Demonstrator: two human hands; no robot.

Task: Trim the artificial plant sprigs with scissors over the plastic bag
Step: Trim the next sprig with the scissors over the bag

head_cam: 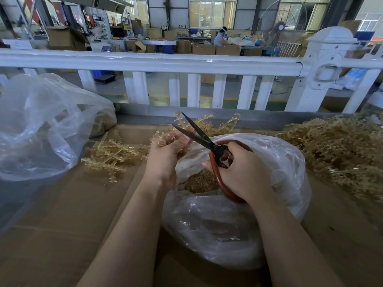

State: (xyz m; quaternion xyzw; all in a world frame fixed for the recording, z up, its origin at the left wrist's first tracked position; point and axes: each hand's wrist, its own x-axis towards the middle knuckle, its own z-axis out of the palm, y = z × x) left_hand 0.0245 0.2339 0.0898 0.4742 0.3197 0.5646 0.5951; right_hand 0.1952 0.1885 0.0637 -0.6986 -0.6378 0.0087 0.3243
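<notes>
Two hands [165, 156] [244, 172], one scissors [199, 133], two bags [238, 220].

Scissors [204, 139] above plastic bag [279, 162]

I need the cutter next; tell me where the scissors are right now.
In the head view the scissors are at centre, gripped by the right hand above the open plastic bag, with their open blades at the sprig that the left hand holds.

Left hand [165, 151] gripping a tan sprig [204, 124] above the clear plastic bag [275, 162]. Right hand [242, 170] holding red-handled scissors [199, 134], blades parted beside the sprig. Sprig piles [339, 150] lying on cardboard [62, 214], white fence [186, 63] behind.
</notes>
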